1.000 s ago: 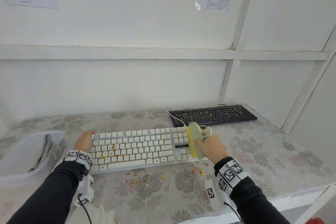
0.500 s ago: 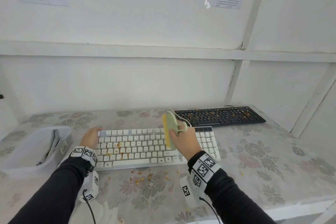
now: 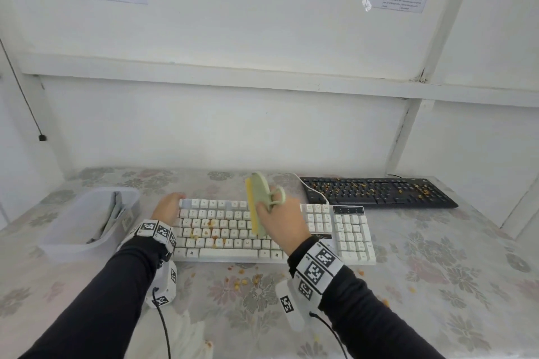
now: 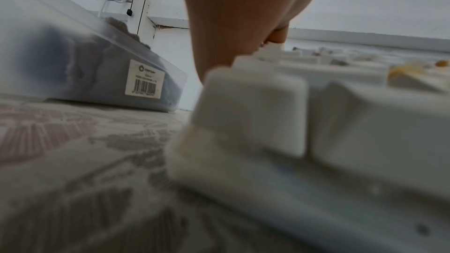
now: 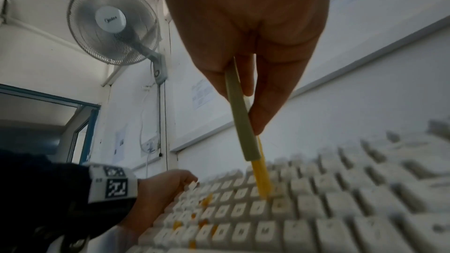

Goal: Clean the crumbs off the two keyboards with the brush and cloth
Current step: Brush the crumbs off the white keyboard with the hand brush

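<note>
Brush (image 3: 259,195) pinched in right grip (image 3: 281,221), bristles on white keyboard (image 3: 350,230) keys, left grip (image 3: 167,207) curled round its far-left corner.

Black sleeves (image 3: 87,300), black-and-white marker wristbands (image 3: 157,230), white wrist cameras (image 3: 166,283) trailing black cables (image 3: 165,329).

You have open floral-clothed table (image 3: 437,256) to the right of the white plastic keyboard (image 3: 350,230) and along its near edge. On the left, your left hand (image 3: 167,207), holding the keyboard's end, fills the gap to the translucent plastic bin (image 3: 84,242). Your right hand (image 3: 281,223) with the green-backed, yellow-bristled brush (image 3: 259,192) covers the middle keys. Behind, a thin white cable (image 3: 316,194) and the flat black keyboard (image 3: 379,192) crowd the right rear.
</note>
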`<state>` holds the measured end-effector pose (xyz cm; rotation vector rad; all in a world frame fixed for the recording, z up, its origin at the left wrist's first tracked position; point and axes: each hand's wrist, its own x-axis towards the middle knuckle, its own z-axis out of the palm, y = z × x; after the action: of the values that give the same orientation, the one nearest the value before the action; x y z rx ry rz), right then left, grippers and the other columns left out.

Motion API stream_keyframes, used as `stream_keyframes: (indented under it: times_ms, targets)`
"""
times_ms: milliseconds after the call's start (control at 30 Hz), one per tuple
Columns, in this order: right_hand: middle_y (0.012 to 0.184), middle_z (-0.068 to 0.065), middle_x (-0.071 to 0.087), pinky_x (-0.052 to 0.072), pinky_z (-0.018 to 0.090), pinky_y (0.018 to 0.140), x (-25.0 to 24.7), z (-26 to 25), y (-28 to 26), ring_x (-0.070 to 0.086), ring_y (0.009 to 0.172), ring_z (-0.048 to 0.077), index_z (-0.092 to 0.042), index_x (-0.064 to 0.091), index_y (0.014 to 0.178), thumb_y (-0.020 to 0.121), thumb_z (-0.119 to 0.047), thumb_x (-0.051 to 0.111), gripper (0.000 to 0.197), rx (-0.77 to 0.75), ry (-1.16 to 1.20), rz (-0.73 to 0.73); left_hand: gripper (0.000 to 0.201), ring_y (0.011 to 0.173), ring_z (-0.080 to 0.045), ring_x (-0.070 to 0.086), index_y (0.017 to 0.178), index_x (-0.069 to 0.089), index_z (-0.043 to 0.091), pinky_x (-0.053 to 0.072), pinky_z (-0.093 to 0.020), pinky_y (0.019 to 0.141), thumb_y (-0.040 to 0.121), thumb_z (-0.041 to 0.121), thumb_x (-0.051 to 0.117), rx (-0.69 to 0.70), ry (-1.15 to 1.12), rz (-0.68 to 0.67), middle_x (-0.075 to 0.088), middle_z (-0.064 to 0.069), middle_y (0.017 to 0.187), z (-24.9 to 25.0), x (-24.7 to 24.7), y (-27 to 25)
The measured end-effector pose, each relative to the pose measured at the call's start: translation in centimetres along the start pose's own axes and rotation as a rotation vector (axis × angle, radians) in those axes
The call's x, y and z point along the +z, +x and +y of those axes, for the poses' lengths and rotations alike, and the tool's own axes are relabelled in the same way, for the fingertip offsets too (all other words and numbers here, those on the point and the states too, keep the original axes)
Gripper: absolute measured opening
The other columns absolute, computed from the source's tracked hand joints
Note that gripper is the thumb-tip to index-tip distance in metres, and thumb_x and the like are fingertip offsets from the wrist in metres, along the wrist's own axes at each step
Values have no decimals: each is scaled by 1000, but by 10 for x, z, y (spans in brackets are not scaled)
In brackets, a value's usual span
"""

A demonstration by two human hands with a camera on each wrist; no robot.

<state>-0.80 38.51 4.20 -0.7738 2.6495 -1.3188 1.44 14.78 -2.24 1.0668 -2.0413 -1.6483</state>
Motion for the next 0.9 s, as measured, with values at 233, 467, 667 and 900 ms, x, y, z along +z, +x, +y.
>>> stream_keyframes:
  times_ms: [233, 467, 667, 900]
  targets:
    - [56, 0, 41, 28, 12, 37, 35, -12, 0, 37, 45, 9, -9, 46, 66, 93, -15, 43, 28, 10, -166, -190, 33, 83, -21, 45, 64, 43, 16, 33, -32, 79, 95, 13, 34, 47, -1, 26, 47, -8, 72, -2, 2, 4]
    - [56, 0, 41, 30, 12, 35, 35, -26, 10, 38, 45, 10, -14, 40, 62, 92, -14, 45, 30, 13, -159, -137, 23, 93, -19, 40, 85, 50, 9, 30, -30, 82, 97, 10, 30, 93, 77, 6, 47, -14, 98, -7, -2, 11]
    - [68, 2, 53, 36, 12, 36, 60, -34, 11, 44, 47, 9, -9, 54, 116, 94, -17, 44, 26, 11, -45, -89, 31, 122, -34, 43, 112, 54, -5, 32, -35, 99, 99, 11, 31, 124, 136, -7, 48, -22, 114, -8, -3, 14]
    - [53, -1, 42, 39, 17, 42, 57, -33, 3, 44, 46, 13, -13, 40, 56, 88, -10, 46, 33, 122, -107, -187, 34, 118, -31, 45, 113, 55, -3, 33, -34, 97, 98, 15, 31, 89, 73, -16, 48, -21, 128, -12, -3, 18]
